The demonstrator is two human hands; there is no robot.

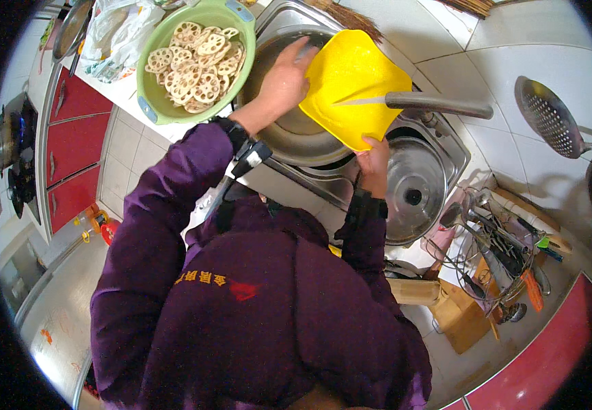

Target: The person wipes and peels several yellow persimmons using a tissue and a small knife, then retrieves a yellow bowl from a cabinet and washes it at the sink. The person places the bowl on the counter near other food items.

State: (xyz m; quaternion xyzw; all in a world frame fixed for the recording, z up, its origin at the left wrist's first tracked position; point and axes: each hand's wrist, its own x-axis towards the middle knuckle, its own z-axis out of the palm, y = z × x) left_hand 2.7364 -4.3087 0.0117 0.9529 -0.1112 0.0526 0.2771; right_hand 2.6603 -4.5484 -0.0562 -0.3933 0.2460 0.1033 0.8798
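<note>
A yellow plastic dish (pixel 357 77) with wavy edges is tilted over the sink, with my right hand (pixel 374 161) gripping its lower edge. Water runs onto it from a metal faucet spout (pixel 439 104). My left hand (pixel 287 77) is beside the dish's left edge, over a large metal basin (pixel 306 146) in the sink; its fingers are apart and slightly blurred. Whether it touches the dish, I cannot tell. Left of this hand, a green plastic basin (pixel 147 84) holds many lotus root slices (pixel 188 74).
A round metal bowl (pixel 419 205) sits at the sink's right side. Farther right are a tangled wire rack of utensils (pixel 501 246) and a hanging skimmer (pixel 547 115). Plastic bags (pixel 121 36) lie left of the green basin. A straw brush (pixel 350 18) is behind the sink.
</note>
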